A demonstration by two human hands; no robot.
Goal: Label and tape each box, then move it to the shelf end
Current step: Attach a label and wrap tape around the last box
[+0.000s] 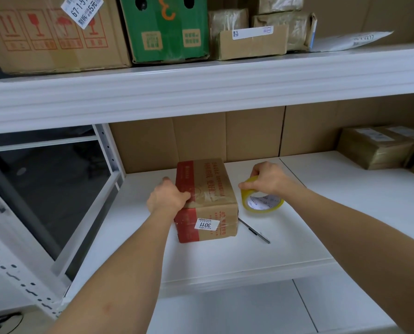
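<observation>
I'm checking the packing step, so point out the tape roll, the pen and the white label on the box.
tape roll [277,206], head view, yellow outer rim.
pen [254,230], head view, middle of its barrel.
white label [206,224], head view, printed number.

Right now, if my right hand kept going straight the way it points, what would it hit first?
Probably the box: the right hand, gripping the tape roll, points left toward the box's side. Depth is hard to judge.

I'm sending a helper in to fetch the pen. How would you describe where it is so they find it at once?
Look at the white middle shelf, where a red and brown box stands under the left hand. The pen lies flat just right of that box's near corner, nearer the shelf's front edge than the yellow tape roll. It is the only thin dark stick there.
</observation>
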